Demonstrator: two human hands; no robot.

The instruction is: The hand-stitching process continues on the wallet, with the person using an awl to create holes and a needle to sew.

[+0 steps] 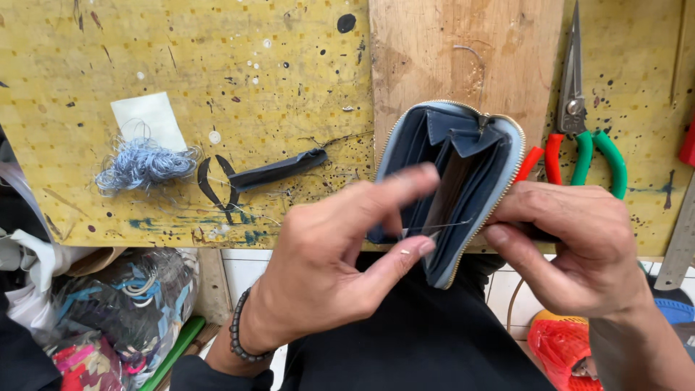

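My right hand (579, 250) pinches the zip edge of the blue wallet (452, 185), held open above my lap at the bench (239, 108) edge. My left hand (340, 253) pinches a thin needle (434, 228) with thumb and forefinger. Stitching looks underway; how much remains, I can't tell.

head view, close, downward over workbench (217, 108)

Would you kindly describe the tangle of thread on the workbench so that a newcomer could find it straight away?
Start at the yellow, paint-flecked workbench and look to its left part, well away from the blue zip wallet held in both hands. There, just below a pale square of paper, lies the tangle of thread. It is the only soft, light blue, fuzzy heap; the black tool beside it is hard and dark.
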